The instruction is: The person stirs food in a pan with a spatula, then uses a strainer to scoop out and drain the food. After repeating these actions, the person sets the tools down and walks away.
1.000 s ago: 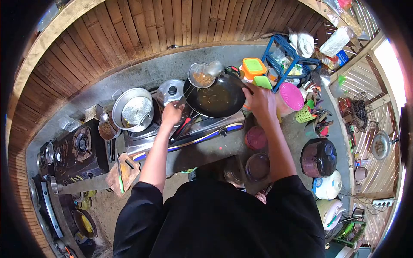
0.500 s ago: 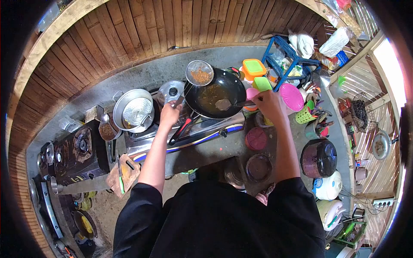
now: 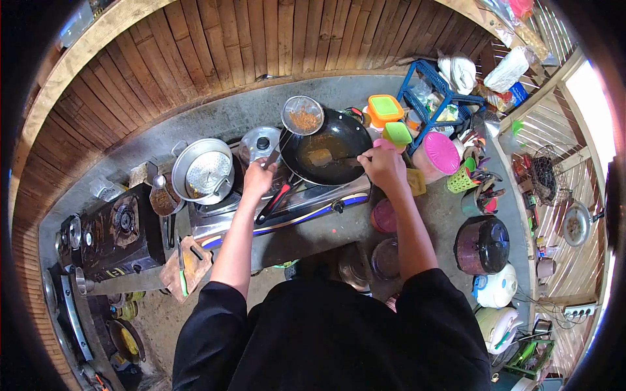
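My left hand (image 3: 259, 176) is closed round the handle of a mesh strainer (image 3: 303, 117). Orange-brown fried bits lie in the strainer, which is over the left rim of a black wok (image 3: 345, 140). My right hand (image 3: 383, 168) grips the dark handle of a spatula (image 3: 319, 157), whose blade is down in the shallow brownish oil in the wok. The wok sits on a steel gas stove (image 3: 287, 218), its red-and-black handle (image 3: 279, 199) pointing toward me. Behind my left hand is a glass lid (image 3: 255, 142) with a black knob.
Left of the stove are a large aluminium pot (image 3: 203, 171), a second black stove (image 3: 117, 228) and a cutting board (image 3: 186, 267) with a green-handled knife (image 3: 182, 274). To the right stand plastic tubs, a pink-lidded container (image 3: 438, 155), a blue rack (image 3: 443, 91) and a dark rice pot (image 3: 481, 242).
My right hand has moved left and a little toward me, sliding the spatula blade left across the wok. The strainer in my left hand has hardly moved.
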`<state>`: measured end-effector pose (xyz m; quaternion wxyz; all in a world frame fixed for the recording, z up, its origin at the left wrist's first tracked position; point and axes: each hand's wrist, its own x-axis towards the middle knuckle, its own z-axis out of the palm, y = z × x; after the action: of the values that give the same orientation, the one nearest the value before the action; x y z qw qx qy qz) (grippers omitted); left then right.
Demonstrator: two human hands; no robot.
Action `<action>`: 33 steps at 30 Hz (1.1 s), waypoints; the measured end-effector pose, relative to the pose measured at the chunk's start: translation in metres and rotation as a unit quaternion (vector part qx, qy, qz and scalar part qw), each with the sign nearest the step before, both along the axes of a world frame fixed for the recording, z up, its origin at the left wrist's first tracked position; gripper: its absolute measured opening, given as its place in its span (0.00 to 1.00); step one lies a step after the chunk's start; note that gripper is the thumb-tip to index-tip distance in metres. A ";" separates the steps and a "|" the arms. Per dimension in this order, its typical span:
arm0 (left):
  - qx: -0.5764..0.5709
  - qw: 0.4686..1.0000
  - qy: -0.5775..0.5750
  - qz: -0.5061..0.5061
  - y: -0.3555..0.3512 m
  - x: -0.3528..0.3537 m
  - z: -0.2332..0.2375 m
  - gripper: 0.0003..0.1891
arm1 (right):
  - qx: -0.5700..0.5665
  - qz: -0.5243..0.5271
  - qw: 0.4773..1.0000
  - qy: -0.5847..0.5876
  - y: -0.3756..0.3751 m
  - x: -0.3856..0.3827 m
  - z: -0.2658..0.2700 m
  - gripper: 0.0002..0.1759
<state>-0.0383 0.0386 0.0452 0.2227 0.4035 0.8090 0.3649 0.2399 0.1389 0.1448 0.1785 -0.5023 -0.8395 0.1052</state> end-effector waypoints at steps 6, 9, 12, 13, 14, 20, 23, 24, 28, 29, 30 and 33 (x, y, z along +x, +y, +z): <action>-0.005 1.000 -0.012 0.007 -0.006 0.008 0.013 0.21 | 0.010 -0.034 0.999 0.028 -0.002 -0.011 -0.018 0.12; -0.011 1.000 -0.024 0.006 -0.008 0.007 0.011 0.21 | 0.020 -0.040 0.998 0.049 -0.001 -0.012 -0.029 0.13; 0.001 1.000 -0.012 0.012 -0.007 0.002 -0.005 0.21 | 0.028 -0.046 0.997 0.064 0.001 -0.012 -0.043 0.14; 0.003 1.000 -0.009 0.013 -0.006 -0.001 -0.011 0.21 | 0.036 -0.050 0.996 0.069 0.002 -0.011 -0.048 0.14; 0.005 1.000 -0.006 0.013 -0.005 -0.004 -0.016 0.21 | 0.036 -0.049 0.996 0.070 0.002 -0.010 -0.052 0.14; -0.027 0.999 -0.003 0.025 -0.008 0.001 -0.002 0.21 | 0.058 -0.042 0.992 0.100 -0.005 -0.002 -0.055 0.13; -0.030 0.998 0.046 0.026 -0.008 0.005 0.004 0.21 | 0.069 -0.062 0.989 0.113 -0.007 0.002 -0.046 0.13; -0.030 0.998 0.046 0.025 -0.009 0.005 0.006 0.21 | 0.082 -0.058 0.989 0.110 -0.006 0.004 -0.042 0.13; -0.038 0.998 0.046 0.026 -0.005 0.005 0.003 0.20 | 0.084 -0.064 0.990 0.094 -0.005 0.007 -0.012 0.14; -0.032 0.998 0.054 0.029 -0.004 0.003 -0.001 0.20 | 0.087 -0.058 0.989 0.102 -0.005 0.006 -0.003 0.14; -0.033 0.998 0.053 0.026 -0.002 0.003 -0.001 0.20 | 0.087 -0.060 0.989 0.101 -0.003 0.007 0.003 0.14; -0.044 0.997 0.053 0.018 0.002 0.005 -0.002 0.20 | 0.112 -0.018 0.987 0.114 0.002 0.006 0.016 0.14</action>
<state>-0.0330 0.0409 0.0432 0.1903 0.3974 0.8419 0.3115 0.2458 0.1409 0.1606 0.3301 -0.4793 -0.8107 0.0643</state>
